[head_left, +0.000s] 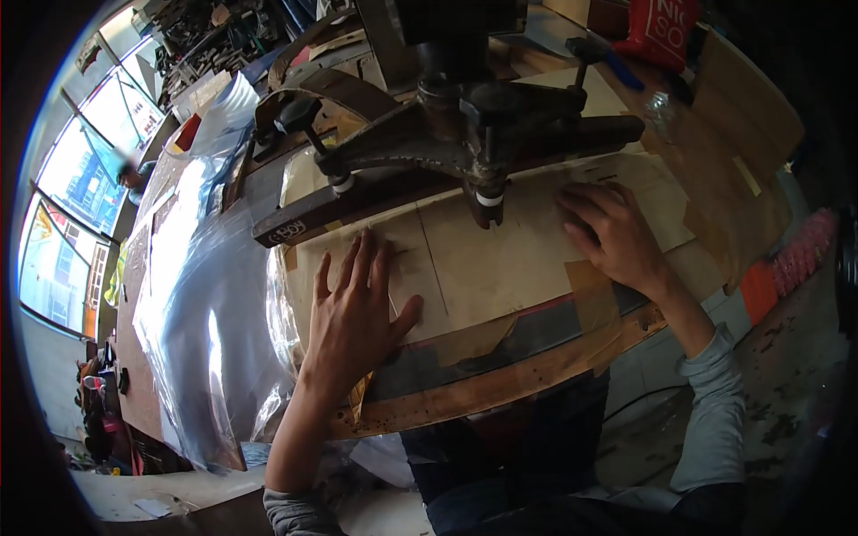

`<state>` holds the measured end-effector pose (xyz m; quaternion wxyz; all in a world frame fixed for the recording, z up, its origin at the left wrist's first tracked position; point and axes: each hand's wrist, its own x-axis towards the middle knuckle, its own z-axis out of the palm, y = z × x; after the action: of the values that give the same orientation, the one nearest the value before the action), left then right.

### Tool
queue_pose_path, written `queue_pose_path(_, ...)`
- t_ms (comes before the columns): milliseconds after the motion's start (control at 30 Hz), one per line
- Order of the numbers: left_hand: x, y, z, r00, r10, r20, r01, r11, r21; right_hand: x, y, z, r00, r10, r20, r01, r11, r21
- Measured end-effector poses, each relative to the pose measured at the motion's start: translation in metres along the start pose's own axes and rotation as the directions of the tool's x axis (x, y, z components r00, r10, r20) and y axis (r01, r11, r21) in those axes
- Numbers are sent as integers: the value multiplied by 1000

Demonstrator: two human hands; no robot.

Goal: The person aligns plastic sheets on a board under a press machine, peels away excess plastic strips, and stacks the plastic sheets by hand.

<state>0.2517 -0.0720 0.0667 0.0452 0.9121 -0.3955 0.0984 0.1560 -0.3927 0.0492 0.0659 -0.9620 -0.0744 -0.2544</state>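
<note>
A pale sheet [465,259] with a dark line across it lies on the work table, below a dark metal clamp frame [429,147]. My left hand [353,308] rests on the sheet's left part, its fingers spread and pointing away from me. On the right part lies my right hand [612,232], fingers apart and slightly bent, with nothing visible in them. A dark metal bar [357,210] crosses just beyond both hands. Brown tape [592,299] covers part of the sheet's near edge.
Clear plastic sheeting [210,322] hangs over the left side. A wooden edge [500,389] runs along the front. A red bag [657,31] stands at the back right, near a blue-handled tool [623,70]. A person [134,177] is far off at the left.
</note>
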Motion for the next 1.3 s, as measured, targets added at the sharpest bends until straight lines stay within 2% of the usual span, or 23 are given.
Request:
queue_pose_path(133,4,1,2,996,-24,-85,25,1000,13,2,4,3,999,-15,-30,14,999,-38)
queue_pose_path(233,11,3,-4,996,-91,20,92,995,-39,7,4,2,998,-21,-55,18,999,-42)
queue_pose_path(267,10,2,-1,997,-50,-63,49,999,-14,7,3,2,998,-22,-66,20,999,-37)
queue_pose_path(367,8,0,-4,998,-49,-45,47,998,-51,4,6,-3,996,-51,-71,48,998,-34)
queue_pose_path(467,1,2,-4,998,7,-67,-10,999,-36,-3,1,-8,999,0,-36,0,1000,-4)
queue_pose_path(600,-5,6,-5,1000,20,15,-18,996,-87,-5,-6,-12,999,-8,-39,7,999,-37)
queue_pose_path(1300,-2,0,5,1000,1,-20,-4,990,-142,1,-5,-6,1000,28,10,-28,999,-42)
